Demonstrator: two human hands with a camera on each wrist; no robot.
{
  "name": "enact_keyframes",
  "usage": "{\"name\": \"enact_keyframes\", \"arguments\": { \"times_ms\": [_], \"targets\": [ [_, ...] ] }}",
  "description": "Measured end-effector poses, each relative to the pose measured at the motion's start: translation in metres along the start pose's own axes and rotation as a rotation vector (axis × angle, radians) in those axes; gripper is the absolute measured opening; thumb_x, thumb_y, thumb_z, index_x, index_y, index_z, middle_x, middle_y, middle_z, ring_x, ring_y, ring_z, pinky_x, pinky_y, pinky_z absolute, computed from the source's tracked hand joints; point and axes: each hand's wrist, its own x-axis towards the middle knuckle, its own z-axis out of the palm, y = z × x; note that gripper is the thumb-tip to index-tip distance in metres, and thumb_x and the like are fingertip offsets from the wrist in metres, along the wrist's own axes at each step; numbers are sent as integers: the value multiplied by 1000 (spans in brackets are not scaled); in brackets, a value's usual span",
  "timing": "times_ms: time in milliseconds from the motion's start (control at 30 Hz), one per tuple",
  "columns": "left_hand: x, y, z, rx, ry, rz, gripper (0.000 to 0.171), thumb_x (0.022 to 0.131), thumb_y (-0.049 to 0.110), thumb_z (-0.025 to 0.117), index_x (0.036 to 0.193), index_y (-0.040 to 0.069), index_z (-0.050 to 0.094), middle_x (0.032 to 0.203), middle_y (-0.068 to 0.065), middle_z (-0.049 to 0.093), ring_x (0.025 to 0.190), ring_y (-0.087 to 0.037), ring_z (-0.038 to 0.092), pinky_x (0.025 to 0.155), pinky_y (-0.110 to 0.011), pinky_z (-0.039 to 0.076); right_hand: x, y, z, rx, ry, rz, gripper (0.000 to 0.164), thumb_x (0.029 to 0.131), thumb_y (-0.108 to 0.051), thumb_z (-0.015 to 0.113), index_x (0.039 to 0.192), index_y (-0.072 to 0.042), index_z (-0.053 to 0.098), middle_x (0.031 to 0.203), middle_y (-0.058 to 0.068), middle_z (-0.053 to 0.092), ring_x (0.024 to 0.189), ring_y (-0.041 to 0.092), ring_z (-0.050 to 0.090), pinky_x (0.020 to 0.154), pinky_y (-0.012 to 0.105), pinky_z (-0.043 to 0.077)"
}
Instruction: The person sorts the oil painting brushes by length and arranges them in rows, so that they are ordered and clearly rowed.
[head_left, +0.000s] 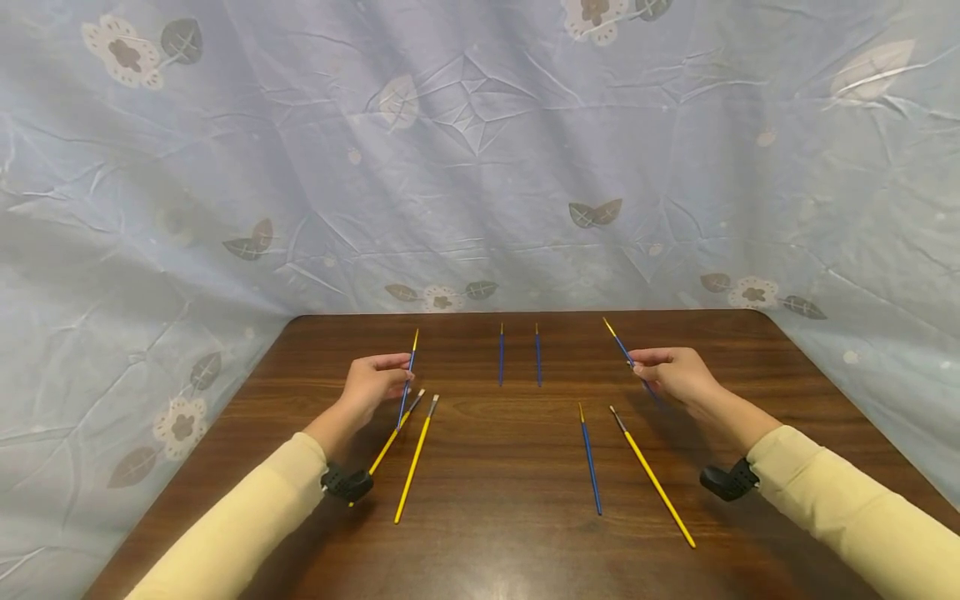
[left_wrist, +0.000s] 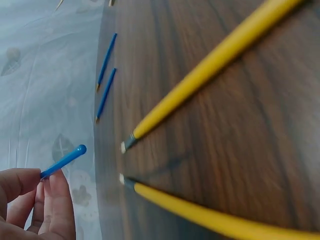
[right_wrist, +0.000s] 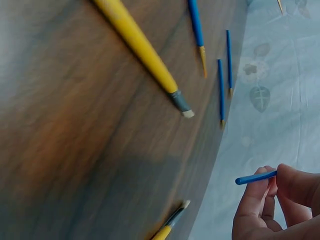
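Note:
In the head view my left hand (head_left: 369, 385) pinches a slim blue paintbrush (head_left: 410, 367), tip pointing away, above two yellow paintbrushes. The nearer-in yellow paintbrush (head_left: 415, 462) lies beside the other yellow paintbrush (head_left: 384, 451), which the held one overlaps. My right hand (head_left: 678, 375) pinches another blue paintbrush (head_left: 621, 345) between thumb and fingers, its tip slanting to the far left. In both wrist views the rounded handle ends, blue handle (left_wrist: 65, 161) and blue handle (right_wrist: 254, 177), stick out from the fingertips, raised off the table.
Two blue paintbrushes, left one (head_left: 501, 358) and right one (head_left: 538, 358), lie side by side at the table's (head_left: 480, 492) back. Nearer lie a blue paintbrush (head_left: 590, 462) and a yellow paintbrush (head_left: 656, 483). Another yellow paintbrush (right_wrist: 163, 232) shows in the right wrist view. A patterned cloth (head_left: 480, 183) hangs behind.

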Motion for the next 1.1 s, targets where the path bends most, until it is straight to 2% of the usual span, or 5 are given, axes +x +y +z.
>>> {"name": "enact_keyframes", "arguments": {
  "times_ms": [267,500,733,933,1100],
  "targets": [
    [13,2,27,-73,-6,-25,39,88,-11,62,126,-10,58,121,-25,61,100,-33,67,77,-32,58,20,-11,13,109,8,21,42,97,-10,60,136,4,51,125,18,60,113,32,58,87,31,54],
    [25,3,45,-111,-25,-54,45,85,-16,62,129,-8,57,130,-29,54,108,-37,62,78,-31,58,39,-15,29,195,1,27,42,98,-5,56,138,6,49,136,27,50,124,39,50,90,29,53],
    [33,4,60,-137,-43,-72,53,82,-20,58,134,-6,54,132,-24,53,117,-39,57,85,-30,56,55,-21,48,242,16,58,41,98,-4,56,137,4,50,136,26,50,124,37,51,91,31,53],
    [44,2,75,-156,-42,-78,51,84,-19,58,133,-7,53,131,-24,53,119,-40,55,86,-28,55,70,-28,64,302,61,93,39,96,-1,58,134,4,54,133,24,53,122,36,52,95,36,51],
    [55,1,86,-171,-6,-70,44,84,-18,60,127,-10,57,128,-28,57,116,-37,58,86,-27,54,81,-31,74,334,109,133,37,95,-1,60,131,4,57,129,22,57,119,33,55,86,31,55]
  ]
}}
